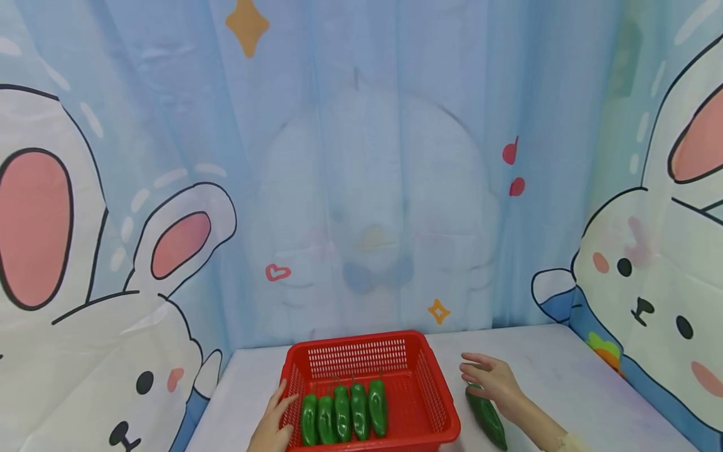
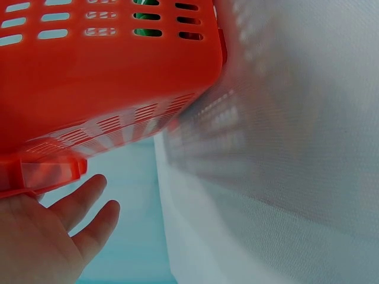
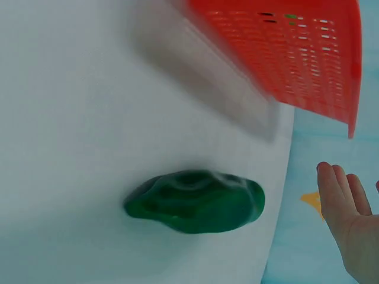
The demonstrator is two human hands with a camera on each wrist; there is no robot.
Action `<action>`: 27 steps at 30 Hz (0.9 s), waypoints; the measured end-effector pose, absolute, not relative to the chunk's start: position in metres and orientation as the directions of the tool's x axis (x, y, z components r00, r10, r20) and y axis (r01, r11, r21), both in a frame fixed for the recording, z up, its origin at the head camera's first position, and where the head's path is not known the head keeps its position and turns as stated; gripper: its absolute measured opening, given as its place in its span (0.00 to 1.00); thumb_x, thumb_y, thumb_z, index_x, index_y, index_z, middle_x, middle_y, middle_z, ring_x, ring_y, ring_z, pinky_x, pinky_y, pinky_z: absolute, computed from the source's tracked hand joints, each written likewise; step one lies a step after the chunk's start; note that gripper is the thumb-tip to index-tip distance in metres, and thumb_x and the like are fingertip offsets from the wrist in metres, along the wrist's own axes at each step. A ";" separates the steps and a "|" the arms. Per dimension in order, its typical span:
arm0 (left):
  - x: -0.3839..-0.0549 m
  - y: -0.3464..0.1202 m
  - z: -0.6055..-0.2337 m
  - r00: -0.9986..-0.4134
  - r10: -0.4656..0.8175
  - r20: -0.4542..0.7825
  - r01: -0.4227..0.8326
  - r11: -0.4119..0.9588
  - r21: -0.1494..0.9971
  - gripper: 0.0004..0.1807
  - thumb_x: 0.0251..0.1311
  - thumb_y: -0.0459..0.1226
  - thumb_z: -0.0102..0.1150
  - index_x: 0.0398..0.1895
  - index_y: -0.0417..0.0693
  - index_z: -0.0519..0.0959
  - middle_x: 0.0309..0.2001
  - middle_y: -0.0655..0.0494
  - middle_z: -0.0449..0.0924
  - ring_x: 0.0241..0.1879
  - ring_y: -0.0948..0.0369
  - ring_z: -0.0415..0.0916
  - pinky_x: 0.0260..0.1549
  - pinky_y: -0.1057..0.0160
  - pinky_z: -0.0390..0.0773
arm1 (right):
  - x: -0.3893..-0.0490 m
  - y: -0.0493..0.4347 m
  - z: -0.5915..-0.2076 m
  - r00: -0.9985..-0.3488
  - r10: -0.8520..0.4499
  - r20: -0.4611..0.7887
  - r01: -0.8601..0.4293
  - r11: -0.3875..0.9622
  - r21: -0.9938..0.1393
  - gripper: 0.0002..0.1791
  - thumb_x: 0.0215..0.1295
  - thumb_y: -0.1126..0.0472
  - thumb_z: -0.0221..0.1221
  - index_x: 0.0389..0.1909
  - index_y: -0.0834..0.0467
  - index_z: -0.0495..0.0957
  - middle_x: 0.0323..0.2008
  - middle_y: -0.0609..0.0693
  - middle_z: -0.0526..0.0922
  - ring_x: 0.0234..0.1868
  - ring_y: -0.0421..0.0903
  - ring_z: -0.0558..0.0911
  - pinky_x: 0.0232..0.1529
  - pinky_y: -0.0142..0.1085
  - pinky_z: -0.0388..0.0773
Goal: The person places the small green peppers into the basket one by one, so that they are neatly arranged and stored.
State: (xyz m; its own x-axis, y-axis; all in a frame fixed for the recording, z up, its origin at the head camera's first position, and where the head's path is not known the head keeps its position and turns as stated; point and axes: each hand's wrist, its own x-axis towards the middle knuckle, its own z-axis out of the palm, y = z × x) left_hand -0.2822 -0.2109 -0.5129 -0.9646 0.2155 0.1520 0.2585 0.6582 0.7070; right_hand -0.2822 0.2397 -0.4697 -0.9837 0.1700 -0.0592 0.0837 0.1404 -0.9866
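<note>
A red plastic basket [image 1: 415, 342] stands on the table, with several green chili peppers [image 1: 342, 414] lined up side by side along its left part. My left hand [image 1: 272, 424] rests at the basket's left rim, its fingers fairly straight; the left wrist view shows two fingers beside the rim [image 2: 50, 174], the others partly hidden. My right hand [image 1: 496, 384] hovers over one more green chili pepper [image 1: 486, 417], which lies on the table right of the basket. In the right wrist view the extended fingers [image 3: 339, 192] are apart from that pepper [image 3: 198, 202].
The white tabletop [image 1: 542, 358] extends to both sides of the basket. Behind the table hangs a light blue curtain [image 1: 361, 157] with cartoon rabbits printed at left and right. The basket's slotted side wall [image 3: 296, 56] rises beside the loose pepper.
</note>
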 end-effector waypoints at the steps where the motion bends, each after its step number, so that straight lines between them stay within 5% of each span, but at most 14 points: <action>1: -0.282 -0.211 -0.512 -0.966 0.212 0.151 0.255 0.659 0.707 0.34 0.46 0.25 0.52 0.64 0.34 0.72 0.75 0.35 0.48 0.71 0.31 0.48 0.59 0.30 0.60 | -0.282 0.242 -0.471 -0.983 0.170 -0.062 0.088 0.150 -0.985 0.32 0.66 0.58 0.62 0.64 0.74 0.68 0.55 0.71 0.78 0.51 0.60 0.83 0.46 0.51 0.81; 27: -0.282 -0.209 -0.510 -0.973 0.189 0.130 0.224 0.658 0.719 0.33 0.47 0.24 0.53 0.64 0.35 0.73 0.75 0.36 0.48 0.71 0.32 0.48 0.59 0.30 0.61 | -0.284 0.272 -0.506 -0.955 0.232 -0.187 0.252 0.289 -0.924 0.31 0.66 0.61 0.60 0.64 0.74 0.65 0.57 0.75 0.73 0.54 0.67 0.77 0.41 0.50 0.83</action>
State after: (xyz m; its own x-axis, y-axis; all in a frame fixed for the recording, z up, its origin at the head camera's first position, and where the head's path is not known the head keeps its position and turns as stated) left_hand -0.2822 -0.2089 -0.5100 -0.9732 0.1894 0.1302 0.2242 0.6582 0.7187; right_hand -0.2843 0.2718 -0.5060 -0.9546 0.2316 -0.1875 0.2516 0.2892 -0.9236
